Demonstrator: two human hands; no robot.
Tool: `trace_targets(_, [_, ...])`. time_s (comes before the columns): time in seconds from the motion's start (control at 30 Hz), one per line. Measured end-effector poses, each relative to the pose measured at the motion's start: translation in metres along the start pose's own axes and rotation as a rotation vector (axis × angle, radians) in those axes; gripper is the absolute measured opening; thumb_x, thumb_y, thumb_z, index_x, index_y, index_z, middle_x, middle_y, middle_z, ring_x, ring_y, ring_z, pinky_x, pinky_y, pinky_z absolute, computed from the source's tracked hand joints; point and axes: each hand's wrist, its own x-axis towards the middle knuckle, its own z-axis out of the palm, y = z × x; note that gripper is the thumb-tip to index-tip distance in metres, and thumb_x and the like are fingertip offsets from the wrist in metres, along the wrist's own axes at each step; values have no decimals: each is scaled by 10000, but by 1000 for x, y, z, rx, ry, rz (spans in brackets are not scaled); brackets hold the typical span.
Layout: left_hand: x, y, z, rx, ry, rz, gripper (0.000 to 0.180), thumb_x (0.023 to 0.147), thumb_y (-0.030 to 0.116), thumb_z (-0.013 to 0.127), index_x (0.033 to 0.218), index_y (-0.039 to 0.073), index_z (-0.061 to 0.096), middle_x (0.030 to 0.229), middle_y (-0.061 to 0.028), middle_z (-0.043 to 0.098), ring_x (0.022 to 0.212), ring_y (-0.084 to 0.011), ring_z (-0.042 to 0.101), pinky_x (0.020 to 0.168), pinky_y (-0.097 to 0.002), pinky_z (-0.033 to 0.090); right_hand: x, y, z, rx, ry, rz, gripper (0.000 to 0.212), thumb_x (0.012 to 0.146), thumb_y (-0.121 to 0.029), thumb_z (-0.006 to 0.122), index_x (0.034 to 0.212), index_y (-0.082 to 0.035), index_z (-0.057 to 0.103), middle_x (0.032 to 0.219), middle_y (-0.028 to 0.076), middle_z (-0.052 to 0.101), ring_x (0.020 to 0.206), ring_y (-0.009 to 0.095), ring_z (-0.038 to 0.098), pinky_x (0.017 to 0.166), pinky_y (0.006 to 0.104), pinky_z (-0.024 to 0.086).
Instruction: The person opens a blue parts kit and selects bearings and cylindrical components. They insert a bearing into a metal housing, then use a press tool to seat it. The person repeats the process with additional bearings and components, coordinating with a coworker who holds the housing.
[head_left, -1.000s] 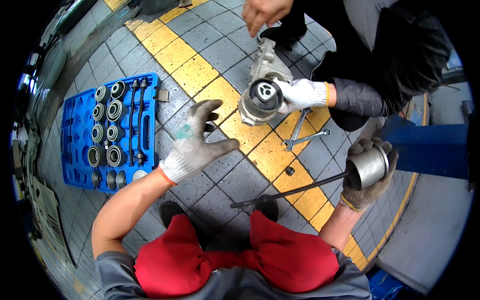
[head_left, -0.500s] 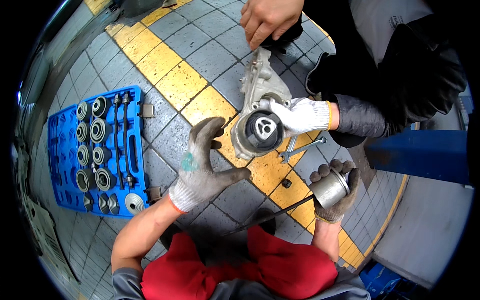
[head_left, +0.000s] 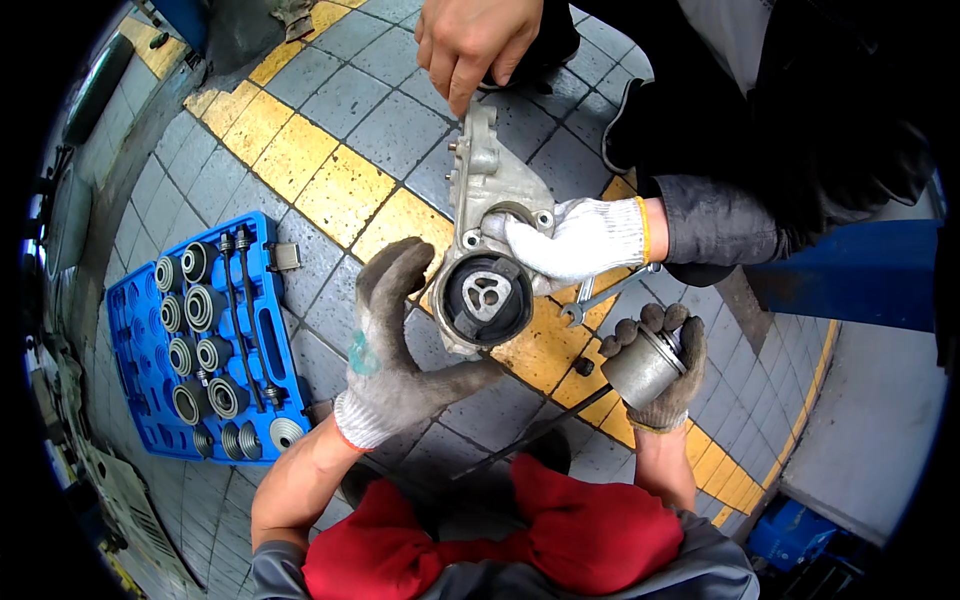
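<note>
My left hand (head_left: 398,345), in a dirty grey work glove, is open with thumb and fingers spread beside a cast-metal mount bracket (head_left: 480,185). Whether it touches the bracket I cannot tell. A round black rubber bushing (head_left: 487,298) with a metal core sits in the bracket's near end. My right hand (head_left: 675,362), gloved too, is closed around a silver metal cylinder (head_left: 640,370). A long dark rod (head_left: 530,434) runs from the cylinder down to the left. Another person's white-gloved hand (head_left: 575,240) grips the bracket; that person's bare hand (head_left: 480,45) is at its far end.
On the left, a blue tool case (head_left: 262,228) lies open with several stepped metal sleeves and threaded rods. A combination wrench (head_left: 600,297) and a small dark nut (head_left: 583,366) rest on the tiled floor. A blue steel beam (head_left: 850,275) is at the right.
The bracket has turned its bushing more toward me and sits lower and further left in view. My left hand stays spread; my right still holds the cylinder. The whole view has shifted slightly.
</note>
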Motion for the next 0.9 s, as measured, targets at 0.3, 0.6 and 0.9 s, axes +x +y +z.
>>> trace_targets(0.3, [28,20,-9,122,-81,73,1081,589,206,1009,1520,33,486,1451,-233,499,1342,-432,533,1111,-518,489,6,4,-8,18,18,32,372,1110,-465,532,1063,-98,572,1035,81,627,978,359,671,869,568,560])
trace_targets(0.6, [36,35,-1,204,-147,69,1040,548,220,987,1480,40,564,1406,-193,527,1317,-397,524,1114,-482,466,8,7,-14,49,23,49,370,1106,-458,535,1063,-93,576,1032,85,635,990,373,676,883,569,557])
trace_targets(0.9, [15,50,30,-52,-17,-243,886,606,155,983,1361,70,527,1293,-176,530,1256,-383,528,1095,-487,472,6,4,-16,48,21,36,329,1094,-433,567,1074,-105,585,1038,88,632,979,353,681,880,565,581])
